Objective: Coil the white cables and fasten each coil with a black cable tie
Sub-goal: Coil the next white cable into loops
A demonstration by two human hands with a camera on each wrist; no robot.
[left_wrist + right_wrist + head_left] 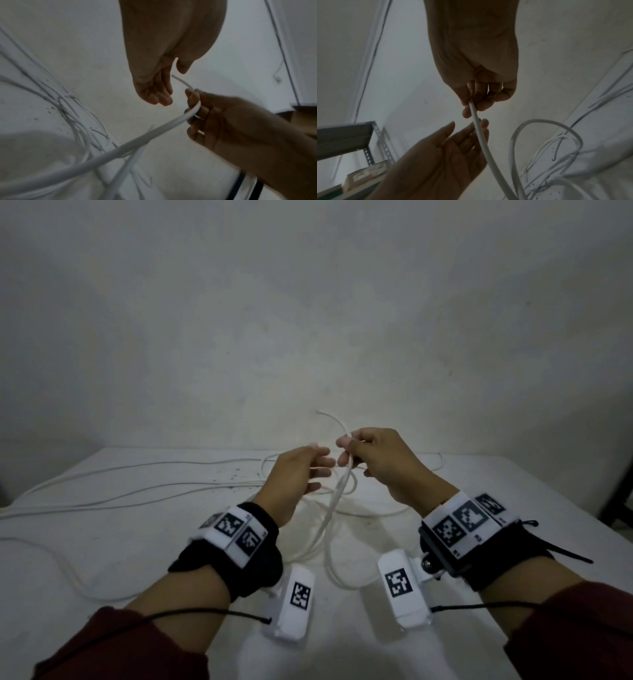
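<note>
Up above the surface [137,542], my right grip [380,463] pinched a white cable [337,501] near its free end, fingers curled round it, the tip sticking up past the knuckles. My left grip [298,477] was spread beside it, fingers relaxed and just brushing the cable, holding nothing. Below, the cable dropped into loose loops among more white cables [120,484] strewn leftwards across the surface.
</note>
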